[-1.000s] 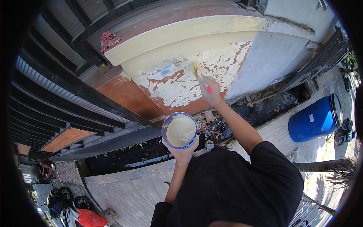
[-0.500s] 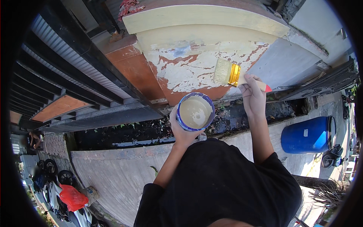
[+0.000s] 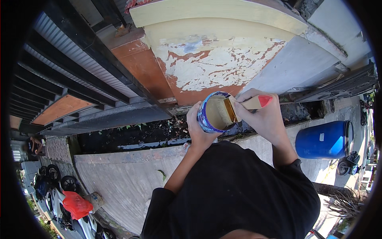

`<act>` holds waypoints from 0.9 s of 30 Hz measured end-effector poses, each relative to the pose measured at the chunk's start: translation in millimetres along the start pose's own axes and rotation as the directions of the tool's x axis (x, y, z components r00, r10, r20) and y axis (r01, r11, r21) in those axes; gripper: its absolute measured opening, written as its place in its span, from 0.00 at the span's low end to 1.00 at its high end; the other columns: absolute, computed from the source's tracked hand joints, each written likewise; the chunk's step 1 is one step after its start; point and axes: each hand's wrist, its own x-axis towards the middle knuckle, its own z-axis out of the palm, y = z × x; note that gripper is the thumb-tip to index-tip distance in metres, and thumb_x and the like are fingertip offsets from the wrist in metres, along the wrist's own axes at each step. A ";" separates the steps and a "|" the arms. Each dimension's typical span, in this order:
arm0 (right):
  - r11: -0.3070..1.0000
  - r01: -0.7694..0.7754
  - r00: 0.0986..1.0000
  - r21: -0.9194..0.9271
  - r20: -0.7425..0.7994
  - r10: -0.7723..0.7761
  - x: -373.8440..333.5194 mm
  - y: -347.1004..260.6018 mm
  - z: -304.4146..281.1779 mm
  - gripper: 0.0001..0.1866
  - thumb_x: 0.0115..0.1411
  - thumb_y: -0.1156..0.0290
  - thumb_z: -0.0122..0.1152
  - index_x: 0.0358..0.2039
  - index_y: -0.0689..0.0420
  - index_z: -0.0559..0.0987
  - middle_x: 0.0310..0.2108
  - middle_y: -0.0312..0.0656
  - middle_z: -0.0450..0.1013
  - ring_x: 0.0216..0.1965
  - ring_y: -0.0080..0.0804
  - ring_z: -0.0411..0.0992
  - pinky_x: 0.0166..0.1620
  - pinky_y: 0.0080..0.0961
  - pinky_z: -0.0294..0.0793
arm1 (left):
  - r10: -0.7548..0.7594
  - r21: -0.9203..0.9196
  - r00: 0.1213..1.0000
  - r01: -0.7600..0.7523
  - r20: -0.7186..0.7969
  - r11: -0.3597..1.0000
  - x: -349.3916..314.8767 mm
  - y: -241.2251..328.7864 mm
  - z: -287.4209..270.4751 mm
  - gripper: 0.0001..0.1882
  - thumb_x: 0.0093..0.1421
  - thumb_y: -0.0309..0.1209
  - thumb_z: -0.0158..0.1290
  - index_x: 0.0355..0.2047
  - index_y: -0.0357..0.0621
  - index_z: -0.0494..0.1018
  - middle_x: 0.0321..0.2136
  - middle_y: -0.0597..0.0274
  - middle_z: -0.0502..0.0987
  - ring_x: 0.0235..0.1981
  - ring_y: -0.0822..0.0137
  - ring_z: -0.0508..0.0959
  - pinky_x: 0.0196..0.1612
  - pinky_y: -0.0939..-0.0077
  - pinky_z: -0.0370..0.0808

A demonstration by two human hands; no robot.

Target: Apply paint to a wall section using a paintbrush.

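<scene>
My left hand is wrapped round a blue-rimmed paint can and holds it out in front of my body, tilted a little. Cream paint shows inside. In my right hand is a wide paintbrush with a pale wooden handle, a red tip and a gold metal band. Its bristles are down inside the can at the right side of the mouth; whether they touch the paint is hard to tell. Beyond the can stands a low wall, cream at the top with patchy white and terracotta below.
A dark ditch with litter runs between the wall and the concrete paving. A black metal fence rises on the left. On the right lies a blue barrel. Motorcycles and a red bag are at lower left; a person sits far left.
My right hand has brought the paintbrush from in front of the wall down and left into the can. The can has tilted and shifted slightly right in my left hand.
</scene>
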 end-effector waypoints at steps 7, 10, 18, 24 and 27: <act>0.957 0.105 0.994 -0.269 0.051 -0.095 2.0 23.5 17.3 0.05 0.58 0.74 0.68 0.28 0.59 0.80 0.23 0.52 0.78 0.26 0.50 0.80 0.32 0.35 0.79 | 0.088 0.083 0.996 -0.086 -0.023 0.993 -4.7 7.9 -2.8 0.62 0.36 0.37 0.82 0.68 0.38 0.57 0.64 0.41 0.68 0.64 0.41 0.68 0.67 0.47 0.64; 0.955 0.096 0.995 -0.280 0.033 -0.090 1.5 27.2 19.0 0.06 0.58 0.73 0.68 0.27 0.58 0.79 0.21 0.52 0.77 0.25 0.51 0.79 0.31 0.37 0.79 | 0.075 0.091 0.997 -0.073 -0.021 0.993 -6.0 7.9 -3.0 0.63 0.35 0.36 0.82 0.68 0.38 0.57 0.64 0.41 0.68 0.64 0.40 0.68 0.67 0.46 0.64; 0.987 0.015 1.000 -0.157 0.015 -0.013 -4.0 23.7 13.7 0.06 0.59 0.73 0.70 0.29 0.60 0.81 0.22 0.47 0.79 0.24 0.37 0.81 0.31 0.29 0.78 | 0.068 0.061 0.997 -0.067 -0.020 0.996 -11.1 6.3 -2.8 0.62 0.36 0.37 0.82 0.68 0.37 0.58 0.64 0.41 0.68 0.64 0.41 0.68 0.68 0.47 0.64; 0.998 -0.043 0.999 -0.053 -0.036 0.041 -6.5 3.1 -5.7 0.05 0.61 0.76 0.72 0.35 0.63 0.83 0.28 0.36 0.82 0.29 0.17 0.77 0.36 0.19 0.76 | -0.010 -0.017 1.000 0.010 -0.006 1.000 -13.5 2.9 -0.6 0.61 0.37 0.39 0.82 0.67 0.36 0.58 0.63 0.42 0.68 0.64 0.42 0.68 0.68 0.49 0.64; 0.996 0.025 0.997 -0.091 -0.068 -0.031 -7.8 9.1 -4.4 0.07 0.59 0.73 0.73 0.32 0.63 0.83 0.24 0.38 0.81 0.26 0.18 0.78 0.33 0.20 0.77 | -0.030 -0.051 1.000 0.030 0.005 0.998 -14.6 3.0 -0.5 0.61 0.37 0.39 0.82 0.68 0.36 0.58 0.62 0.42 0.68 0.63 0.42 0.69 0.67 0.49 0.64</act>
